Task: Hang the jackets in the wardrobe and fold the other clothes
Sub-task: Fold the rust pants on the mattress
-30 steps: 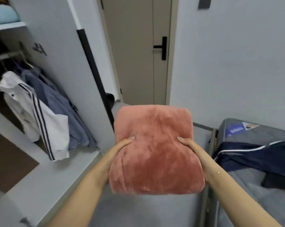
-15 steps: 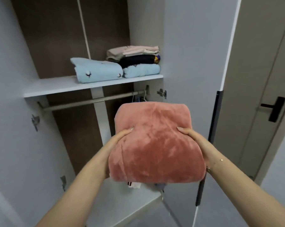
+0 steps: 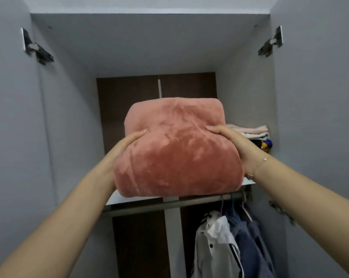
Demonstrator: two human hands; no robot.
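Head view: left hand [image 3: 127, 144] and right hand [image 3: 232, 146] grip folded pink fleece [image 3: 176, 151], thumbs on top

A white shelf [image 3: 248, 184] spans the wardrobe just above the hanging rail [image 3: 199, 202]. At its right end, against the side wall, lies a stack of folded clothes [image 3: 254, 133], pale pink and cream on top with something dark and colourful beneath.
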